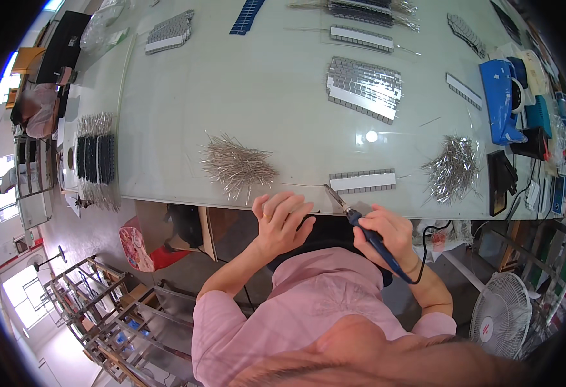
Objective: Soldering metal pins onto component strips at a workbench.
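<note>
My right hand (389, 233) grips a blue-handled soldering iron (360, 226) with its metal tip pointing up-left at the table's near edge. A black cord runs from its handle. My left hand (281, 219) rests at the table edge with its fingers apart, holding nothing that I can see. Just beyond the iron's tip lies a narrow strip of small grey cells with a white band (363, 181). A heap of thin silver wire pieces (239, 165) lies beyond my left hand.
A second wire heap (452, 169) lies at right. A larger grey cell panel (365, 87) sits mid-table, more strips farther back. A blue device (499, 100) and black boxes stand at the right edge. A white fan (503, 313) and metal racks (96, 309) stand on the floor.
</note>
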A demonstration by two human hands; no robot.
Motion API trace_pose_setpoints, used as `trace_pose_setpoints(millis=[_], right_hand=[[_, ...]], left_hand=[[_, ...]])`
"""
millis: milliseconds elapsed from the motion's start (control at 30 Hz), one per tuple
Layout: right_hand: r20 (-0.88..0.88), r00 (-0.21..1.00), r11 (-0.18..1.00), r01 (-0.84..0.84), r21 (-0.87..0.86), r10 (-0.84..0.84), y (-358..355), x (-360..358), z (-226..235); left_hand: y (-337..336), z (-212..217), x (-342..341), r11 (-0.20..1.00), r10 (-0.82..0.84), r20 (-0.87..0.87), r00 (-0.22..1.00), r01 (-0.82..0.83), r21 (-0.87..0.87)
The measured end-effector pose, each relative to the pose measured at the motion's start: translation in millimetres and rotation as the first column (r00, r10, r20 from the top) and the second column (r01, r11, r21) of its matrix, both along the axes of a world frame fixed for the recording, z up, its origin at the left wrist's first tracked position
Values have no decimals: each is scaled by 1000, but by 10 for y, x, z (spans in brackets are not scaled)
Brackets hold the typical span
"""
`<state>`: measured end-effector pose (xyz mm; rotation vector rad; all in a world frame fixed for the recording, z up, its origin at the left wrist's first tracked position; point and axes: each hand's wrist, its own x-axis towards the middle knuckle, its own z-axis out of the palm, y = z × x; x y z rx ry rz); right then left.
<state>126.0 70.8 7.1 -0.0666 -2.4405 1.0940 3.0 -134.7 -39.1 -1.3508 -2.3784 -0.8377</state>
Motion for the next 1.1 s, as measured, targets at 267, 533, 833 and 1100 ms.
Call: trace_pose_setpoints(millis=[267,533,833,1100], right_hand=[[-3,951,798,257,-545,-308,128,427,-133],[80,892,692,398,-603,-444,239,609,-165],[48,779,620,533,-576,-625,563,727,-272],[-37,600,470,585,-661,-799,897,561,-528]], left_hand=[[198,126,193,993,-120,36,992,121,-11],[814,136,327,947,-116,219,969,174,-270],[680,15,234,913,-373,-117,920,341,-224],[1213,548,-839,926,-351,-262,899,291,-240]])
